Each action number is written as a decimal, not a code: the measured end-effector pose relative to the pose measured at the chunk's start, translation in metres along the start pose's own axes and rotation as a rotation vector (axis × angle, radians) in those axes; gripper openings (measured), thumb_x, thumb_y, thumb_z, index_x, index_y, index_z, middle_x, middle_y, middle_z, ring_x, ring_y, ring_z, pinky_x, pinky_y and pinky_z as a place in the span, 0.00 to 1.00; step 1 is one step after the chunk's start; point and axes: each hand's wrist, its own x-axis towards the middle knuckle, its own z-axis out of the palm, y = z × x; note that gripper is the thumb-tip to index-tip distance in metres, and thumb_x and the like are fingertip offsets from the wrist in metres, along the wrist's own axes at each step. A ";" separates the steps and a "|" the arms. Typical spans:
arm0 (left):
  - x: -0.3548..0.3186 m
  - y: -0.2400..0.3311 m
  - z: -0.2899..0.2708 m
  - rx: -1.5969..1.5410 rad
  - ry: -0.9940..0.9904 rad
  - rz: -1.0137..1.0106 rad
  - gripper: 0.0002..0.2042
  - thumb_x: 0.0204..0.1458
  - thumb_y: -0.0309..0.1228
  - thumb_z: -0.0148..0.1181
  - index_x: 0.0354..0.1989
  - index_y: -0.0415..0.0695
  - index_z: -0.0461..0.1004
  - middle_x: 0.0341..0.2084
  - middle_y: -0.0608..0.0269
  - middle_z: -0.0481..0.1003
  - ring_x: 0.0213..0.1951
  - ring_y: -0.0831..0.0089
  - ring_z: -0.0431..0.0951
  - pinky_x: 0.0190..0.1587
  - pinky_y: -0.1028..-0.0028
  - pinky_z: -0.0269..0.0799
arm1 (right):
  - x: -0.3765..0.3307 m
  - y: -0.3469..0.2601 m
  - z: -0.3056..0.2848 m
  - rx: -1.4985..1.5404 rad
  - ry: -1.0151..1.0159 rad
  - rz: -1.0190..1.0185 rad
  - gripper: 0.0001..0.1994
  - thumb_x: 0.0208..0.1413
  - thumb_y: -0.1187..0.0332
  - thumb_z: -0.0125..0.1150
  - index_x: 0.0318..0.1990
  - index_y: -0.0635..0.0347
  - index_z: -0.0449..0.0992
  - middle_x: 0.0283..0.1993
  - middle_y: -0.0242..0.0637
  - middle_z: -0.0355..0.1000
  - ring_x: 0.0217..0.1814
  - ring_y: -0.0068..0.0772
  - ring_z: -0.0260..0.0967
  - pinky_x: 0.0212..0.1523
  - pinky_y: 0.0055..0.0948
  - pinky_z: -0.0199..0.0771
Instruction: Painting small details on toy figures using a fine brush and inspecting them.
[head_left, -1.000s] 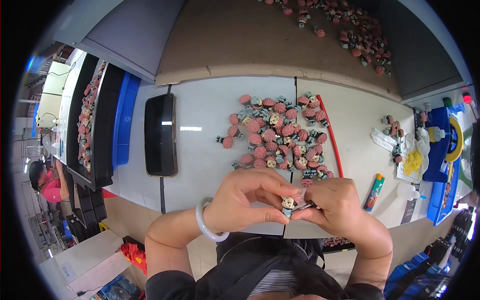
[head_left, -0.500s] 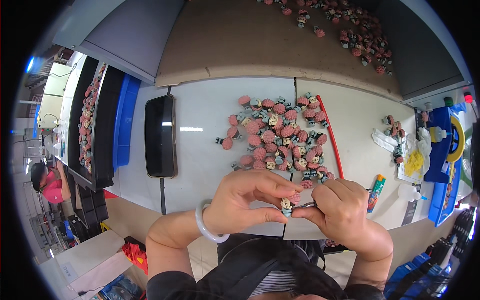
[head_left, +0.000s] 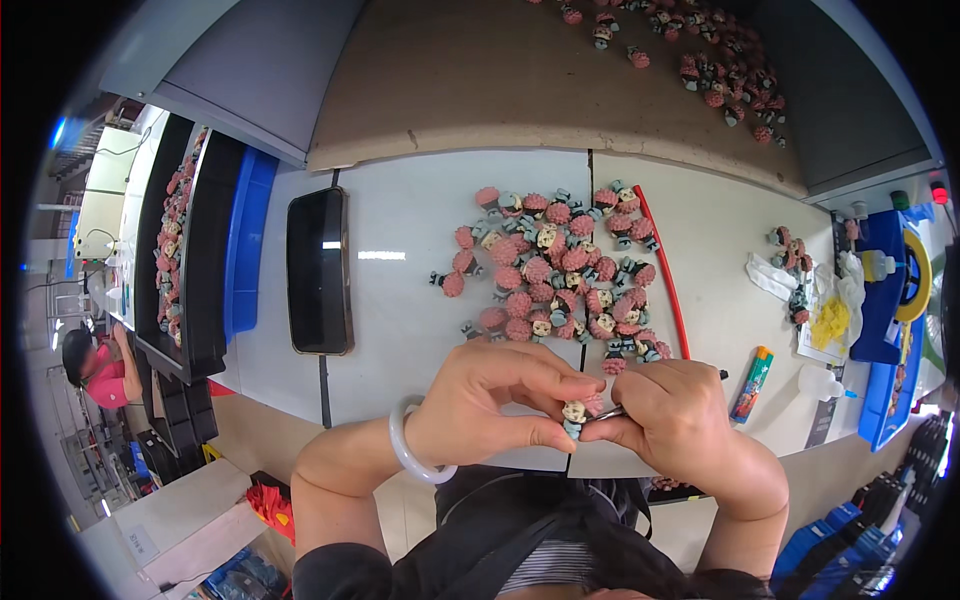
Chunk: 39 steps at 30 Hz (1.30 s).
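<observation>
Pinched between the thumb and fingers of my left hand (head_left: 490, 400) is a small figurine (head_left: 574, 411) with pink curly hair, a pale face and a grey-blue lower part. My right hand (head_left: 672, 412) is closed round a slim tool (head_left: 612, 413) whose narrow metal tip meets the figurine's side. The tool's dark end (head_left: 723, 374) sticks out past my right knuckles; its exact kind is hidden by the fingers. Just beyond both hands, a loose pile of like figurines (head_left: 550, 265) lies on the white table (head_left: 420, 220).
A red stick (head_left: 664, 270) borders the pile's right side. Left of it lies a black phone (head_left: 320, 270). Toward the right are a lighter (head_left: 752, 385), a small white bottle (head_left: 820, 383) and a few figurines (head_left: 790, 250). More figurines lie on the brown shelf (head_left: 480, 90). A person (head_left: 103, 365) sits far left.
The figurine has tilted slightly in my left fingers. My right hand has turned a little, and the tool's dark end now shows beyond it. The pile looks unchanged.
</observation>
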 end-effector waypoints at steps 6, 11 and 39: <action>0.000 -0.001 0.000 -0.115 -0.010 -0.042 0.18 0.32 0.14 0.65 0.36 0.38 0.74 0.36 0.47 0.72 0.43 0.59 0.74 0.38 0.71 0.77 | 0.001 0.006 0.001 0.139 -0.066 0.022 0.20 0.34 0.54 0.65 0.17 0.59 0.63 0.13 0.35 0.59 0.15 0.39 0.60 0.15 0.31 0.58; -0.001 -0.004 0.001 -0.100 -0.015 0.040 0.18 0.33 0.12 0.64 0.36 0.39 0.73 0.37 0.46 0.72 0.43 0.59 0.73 0.39 0.70 0.76 | 0.002 0.000 -0.003 0.091 -0.027 0.027 0.20 0.34 0.54 0.65 0.16 0.59 0.63 0.13 0.34 0.58 0.14 0.38 0.59 0.14 0.30 0.57; -0.002 -0.001 0.001 -0.108 0.013 0.006 0.18 0.32 0.13 0.65 0.36 0.38 0.74 0.36 0.49 0.71 0.44 0.59 0.73 0.41 0.70 0.75 | 0.002 -0.001 -0.003 0.029 0.014 0.000 0.19 0.35 0.54 0.65 0.16 0.58 0.63 0.12 0.33 0.58 0.13 0.38 0.59 0.14 0.31 0.57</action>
